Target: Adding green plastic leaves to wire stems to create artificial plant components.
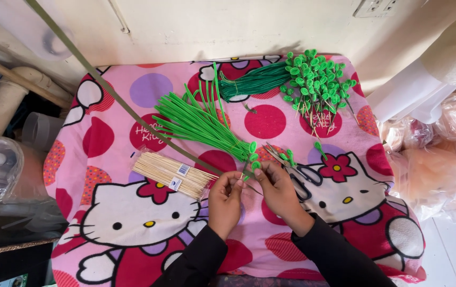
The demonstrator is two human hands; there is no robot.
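Note:
My left hand (224, 199) and my right hand (278, 187) meet over the middle of a pink cartoon-cat cloth (132, 223). Together they pinch a thin stick (249, 178) with small green leaf shapes at its top. A loose sheaf of bright green stems (196, 123) fans out just above my hands. A packet of pale wooden skewers (167, 172) lies to the left of my left hand. A pair of scissors (298, 178) rests under and beside my right hand.
A pile of finished green leaf picks (315, 79) lies at the far right of the cloth, next to a tied bundle of dark green wire (252, 81). Clear plastic bags (440, 154) sit at the right. A green strap (111, 90) crosses diagonally. Clutter stands at the left.

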